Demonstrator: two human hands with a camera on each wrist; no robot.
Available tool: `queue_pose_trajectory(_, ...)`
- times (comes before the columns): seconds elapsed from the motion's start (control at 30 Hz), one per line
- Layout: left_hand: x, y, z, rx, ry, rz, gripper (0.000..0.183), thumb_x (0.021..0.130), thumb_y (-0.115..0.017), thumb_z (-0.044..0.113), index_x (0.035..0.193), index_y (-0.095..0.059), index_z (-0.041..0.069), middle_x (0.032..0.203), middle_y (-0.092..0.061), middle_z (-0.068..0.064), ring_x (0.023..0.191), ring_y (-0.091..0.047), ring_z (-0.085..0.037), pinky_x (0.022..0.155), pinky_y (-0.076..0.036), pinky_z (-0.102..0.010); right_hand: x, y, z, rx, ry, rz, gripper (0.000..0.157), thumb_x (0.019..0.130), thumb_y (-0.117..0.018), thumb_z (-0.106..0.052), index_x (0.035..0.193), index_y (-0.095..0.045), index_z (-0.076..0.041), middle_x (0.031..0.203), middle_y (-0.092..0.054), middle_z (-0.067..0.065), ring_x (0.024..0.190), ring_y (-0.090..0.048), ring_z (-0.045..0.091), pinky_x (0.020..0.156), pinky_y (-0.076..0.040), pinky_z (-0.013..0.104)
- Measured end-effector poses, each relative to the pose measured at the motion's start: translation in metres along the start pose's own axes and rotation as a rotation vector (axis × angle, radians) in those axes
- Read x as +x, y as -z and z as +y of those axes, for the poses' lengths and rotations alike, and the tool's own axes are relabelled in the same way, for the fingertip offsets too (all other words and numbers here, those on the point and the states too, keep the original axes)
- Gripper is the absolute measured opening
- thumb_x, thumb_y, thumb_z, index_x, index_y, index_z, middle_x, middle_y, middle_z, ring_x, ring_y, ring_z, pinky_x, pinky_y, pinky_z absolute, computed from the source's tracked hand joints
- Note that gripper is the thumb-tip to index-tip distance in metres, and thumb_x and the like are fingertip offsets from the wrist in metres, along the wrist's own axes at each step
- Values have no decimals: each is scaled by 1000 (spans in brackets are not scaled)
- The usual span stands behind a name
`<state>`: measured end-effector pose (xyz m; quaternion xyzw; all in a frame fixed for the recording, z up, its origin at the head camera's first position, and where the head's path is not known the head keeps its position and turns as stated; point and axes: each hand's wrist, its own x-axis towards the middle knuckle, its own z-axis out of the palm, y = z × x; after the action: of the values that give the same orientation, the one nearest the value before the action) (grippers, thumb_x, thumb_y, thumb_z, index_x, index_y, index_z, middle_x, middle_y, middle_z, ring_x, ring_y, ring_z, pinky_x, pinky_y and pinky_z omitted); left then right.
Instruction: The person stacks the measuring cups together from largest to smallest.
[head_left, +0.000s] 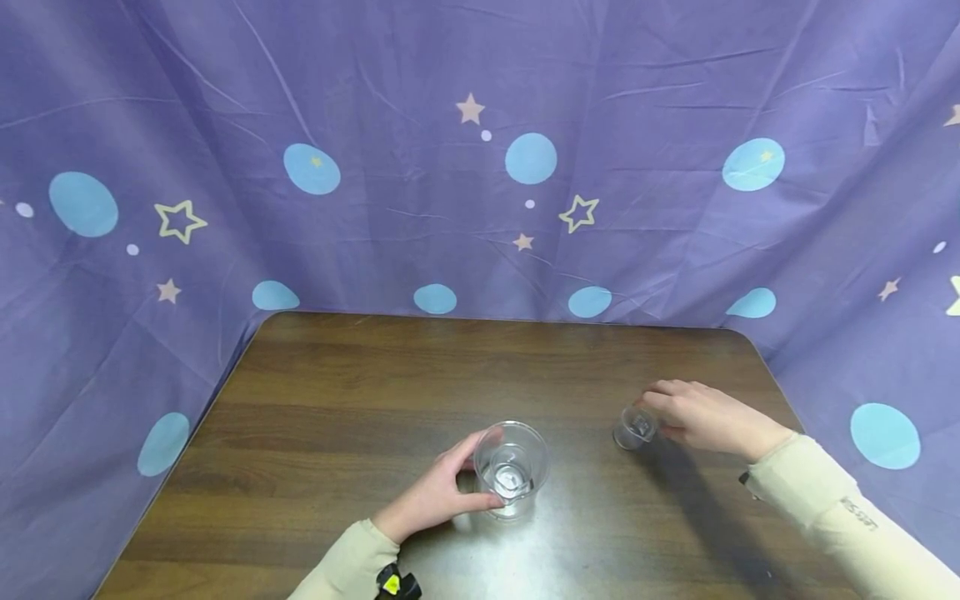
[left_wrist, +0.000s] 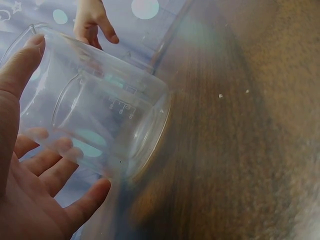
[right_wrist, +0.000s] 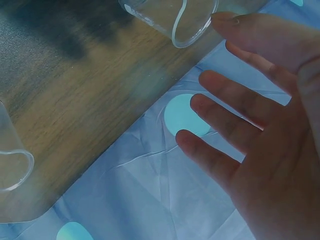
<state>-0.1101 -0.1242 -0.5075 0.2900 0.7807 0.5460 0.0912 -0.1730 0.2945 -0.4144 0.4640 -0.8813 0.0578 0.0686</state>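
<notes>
A large clear beaker [head_left: 512,467] stands on the wooden table, and my left hand [head_left: 442,492] holds it loosely from the left with thumb and fingers around its side. Inside it sits a smaller beaker [left_wrist: 107,115] with white graduation marks. To the right is a small clear beaker [head_left: 632,432]. My right hand [head_left: 693,417] is beside this one, the thumb [right_wrist: 232,22] at its rim. In the right wrist view the other fingers [right_wrist: 225,112] are spread and nearly straight, away from the glass. Whether the thumb presses on the rim cannot be seen.
The brown table [head_left: 337,400] has rounded far corners. A purple curtain [head_left: 375,100] with blue dots and stars hangs behind it and along both sides. A dark shadow of the right arm falls across the table's right part.
</notes>
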Motion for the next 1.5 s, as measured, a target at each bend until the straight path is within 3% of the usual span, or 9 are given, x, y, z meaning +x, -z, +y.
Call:
queue_pose_trajectory(0.37, 0, 0, 0, 0, -2, 0, 88, 85, -88, 26, 158, -41, 12, 155, -53, -11, 136, -54, -21, 108, -50, -34, 0, -7, 1, -2, -40, -36, 52, 69, -90, -1, 115, -69, -12, 114, -69, 13, 98, -69, 34, 80, -59, 51)
queue_pose_trajectory(0.63, 0, 0, 0, -2, 0, -1, 87, 85, -87, 26, 158, -41, 13, 155, -53, -10, 137, -53, -22, 108, -50, -34, 2, -9, -1, 3, -65, -57, 57, 69, -86, 7, 122, -70, -11, 116, -69, 16, 100, -69, 35, 80, -60, 51)
queue_pose_trajectory(1.5, 0, 0, -4, -5, -1, -4, 87, 86, -87, 26, 158, -41, 14, 155, -53, -9, 136, -54, -26, 108, -50, -34, 5, -23, 4, 18, -89, -107, 64, 69, -88, 6, 128, -69, -8, 118, -69, 15, 101, -69, 35, 77, -60, 51)
